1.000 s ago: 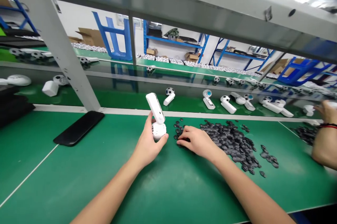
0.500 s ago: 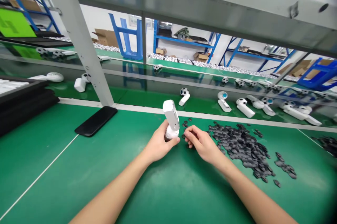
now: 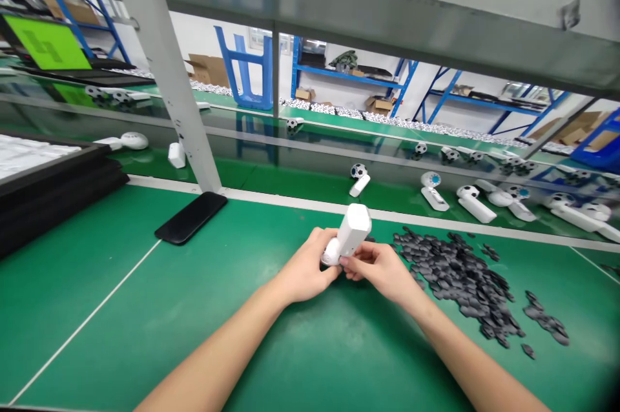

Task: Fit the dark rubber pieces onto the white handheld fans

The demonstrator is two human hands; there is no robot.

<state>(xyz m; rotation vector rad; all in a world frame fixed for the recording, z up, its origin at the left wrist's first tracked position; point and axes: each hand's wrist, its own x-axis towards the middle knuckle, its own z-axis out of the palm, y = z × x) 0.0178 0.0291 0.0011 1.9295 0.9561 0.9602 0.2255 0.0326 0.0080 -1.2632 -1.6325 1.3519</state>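
I count two hands, the left [image 3: 310, 267] and the right [image 3: 385, 270], and one white toy [image 3: 352, 231] in them. The bench [image 3: 121, 334] has one flat black thing [image 3: 191, 218] and one big pile of black bits [image 3: 460, 279], too many to count. Behind it are at least seven more white toys [image 3: 477, 207].

i'm at a workstation on a factory assembly line

my green-topped bench [image 3: 145, 328] runs beside a green conveyor belt [image 3: 300, 191] carrying spaced-out white units [image 3: 476, 204]; beyond stand blue metal racks [image 3: 349, 75], a blue plastic stool [image 3: 248, 70] and cardboard boxes [image 3: 209, 70].
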